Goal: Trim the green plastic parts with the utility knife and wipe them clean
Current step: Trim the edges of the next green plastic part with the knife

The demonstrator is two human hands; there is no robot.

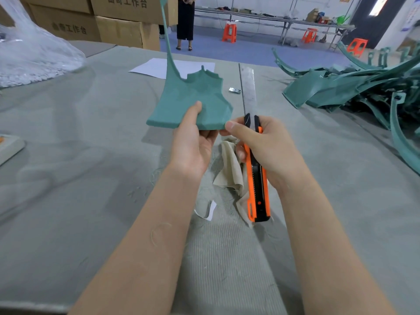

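My left hand (pixel 193 142) grips the near edge of a green plastic part (pixel 195 96), thumb on top, holding it above the table; a long thin arm of the part rises toward the top of the view. My right hand (pixel 266 146) grips an orange and black utility knife (pixel 258 183) with its long blade (pixel 248 87) extended away from me, beside the part's right edge. The thumb tip touches the part's near right corner. A beige cloth (pixel 229 164) hangs below, between my two hands; the right fingers seem to hold it too.
A heap of green plastic parts (pixel 363 87) lies at the right. A white paper sheet (pixel 159 67) and a small metal piece (pixel 234 90) lie beyond the part. A clear plastic bag (pixel 34 55) sits at far left, cardboard boxes (pixel 102 19) behind. A person stands further back.
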